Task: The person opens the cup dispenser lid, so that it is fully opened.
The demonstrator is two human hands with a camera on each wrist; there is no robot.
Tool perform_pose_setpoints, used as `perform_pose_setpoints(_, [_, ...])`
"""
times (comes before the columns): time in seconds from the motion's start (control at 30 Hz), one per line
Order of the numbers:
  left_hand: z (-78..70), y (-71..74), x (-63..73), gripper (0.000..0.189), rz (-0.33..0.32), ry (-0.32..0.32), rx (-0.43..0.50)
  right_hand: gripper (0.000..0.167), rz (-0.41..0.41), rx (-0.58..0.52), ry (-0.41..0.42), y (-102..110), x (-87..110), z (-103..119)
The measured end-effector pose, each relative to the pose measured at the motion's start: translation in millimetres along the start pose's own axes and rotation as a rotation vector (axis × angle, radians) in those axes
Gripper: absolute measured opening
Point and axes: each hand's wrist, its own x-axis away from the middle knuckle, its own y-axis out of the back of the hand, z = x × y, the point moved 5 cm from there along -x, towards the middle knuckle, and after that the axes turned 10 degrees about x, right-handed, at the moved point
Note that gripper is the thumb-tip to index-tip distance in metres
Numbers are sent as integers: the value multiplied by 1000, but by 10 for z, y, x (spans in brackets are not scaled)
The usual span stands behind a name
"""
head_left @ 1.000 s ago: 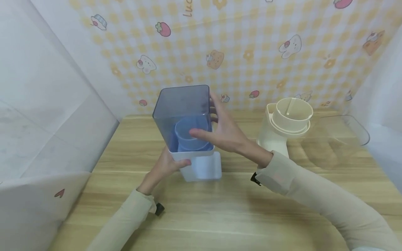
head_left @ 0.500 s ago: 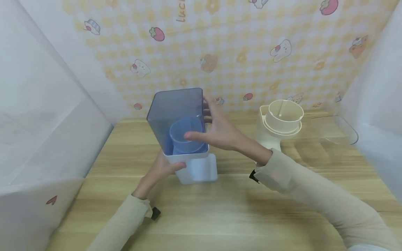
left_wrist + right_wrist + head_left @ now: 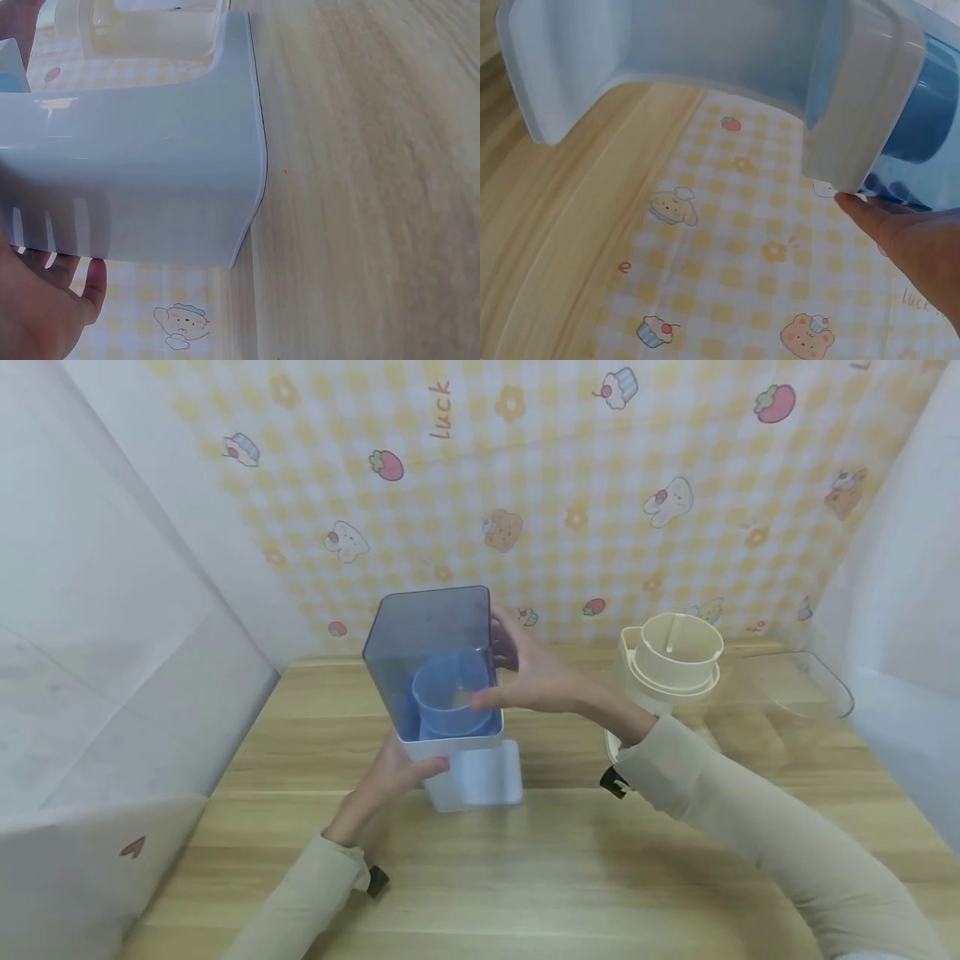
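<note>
A pale blue-white dispenser stand [image 3: 491, 772] stands upright on the wooden table, its foot extending to the right in the head view. On top sits a see-through smoky-blue square container [image 3: 427, 622], with a blue round collar [image 3: 450, 697] visible inside it. My left hand [image 3: 393, 772] grips the stand's left side just below the container, thumb across the front; in the left wrist view its fingers wrap the pale stand body [image 3: 142, 165]. My right hand [image 3: 536, 681] holds the container's right side, thumb near the front corner and fingers behind. Its fingertips are partly hidden.
To the right stands a cream stand [image 3: 675, 668] with a round open top, partly behind my right forearm. Beyond it a clear container [image 3: 817, 689] lies on the wooden table [image 3: 555, 877]. A yellow checked cloth [image 3: 577, 468] covers the back, and pale walls flank both sides.
My right thumb has slid a little to the right across the container's front, towards its corner. The left hand keeps its grip. The head view has shifted slightly.
</note>
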Motion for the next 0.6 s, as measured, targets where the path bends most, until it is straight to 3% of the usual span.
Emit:
perform_pose_setpoints(0.13, [-2,0,12,88,17,22,12,130,-23,17,-19,-17,1,-25])
perform_pose_setpoints(0.3, [0,-24,-9,86,34,24,23,127,-41,19,32,3,28,-40])
perform_pose_setpoints(0.5, [-51,-8,-12,88,29,24,-43,126,-30,31,102,-9,10,-37])
perform_pose_setpoints(0.6, [-48,-6,-6,89,24,18,-48,125,-22,33,99,-19,13,-43])
